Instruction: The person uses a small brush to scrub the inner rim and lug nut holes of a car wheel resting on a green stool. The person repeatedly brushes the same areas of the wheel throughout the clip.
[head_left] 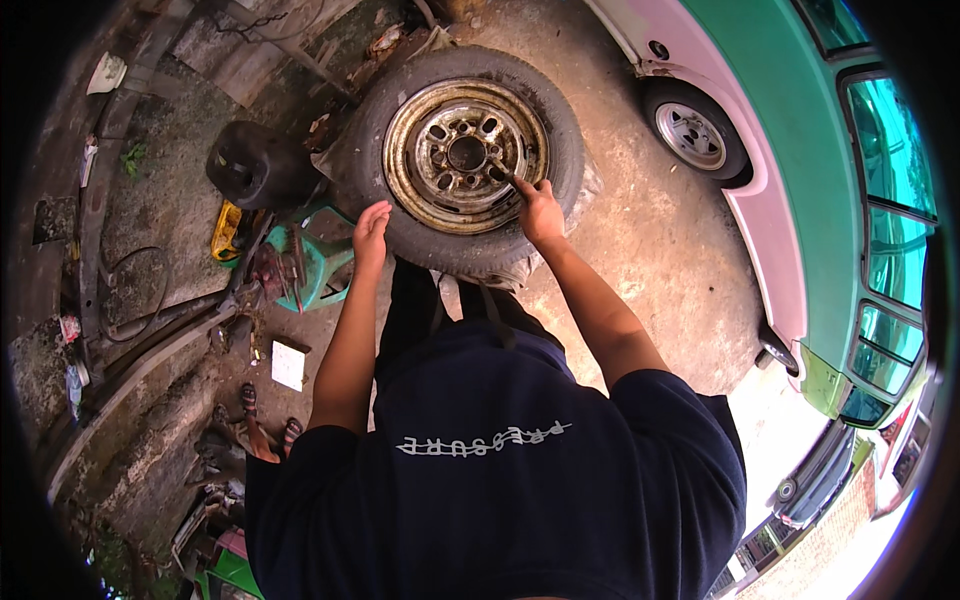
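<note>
A wheel with a black tyre (355,150) lies flat in front of me, its rusty, dirty steel rim (400,170) facing up. My left hand (371,230) is at the tyre's near left edge, fingers stretched out and holding nothing; whether it touches the rubber is unclear. Over the right side of the rim, my right hand (541,214) is closed around a short, dark, slim thing (513,179). Its tip points toward the holes around the hub; its kind cannot be made out. Under the wheel, a pale cloth or sack (590,188) shows at the edge.
Left of the wheel are a black jerrycan (262,165), a yellow tool or case (226,232) and a green plastic stool (325,255) bearing tools. A green and pink vehicle (745,120) stands at the right. Another person's feet (250,398) show at lower left, near a white square (289,366).
</note>
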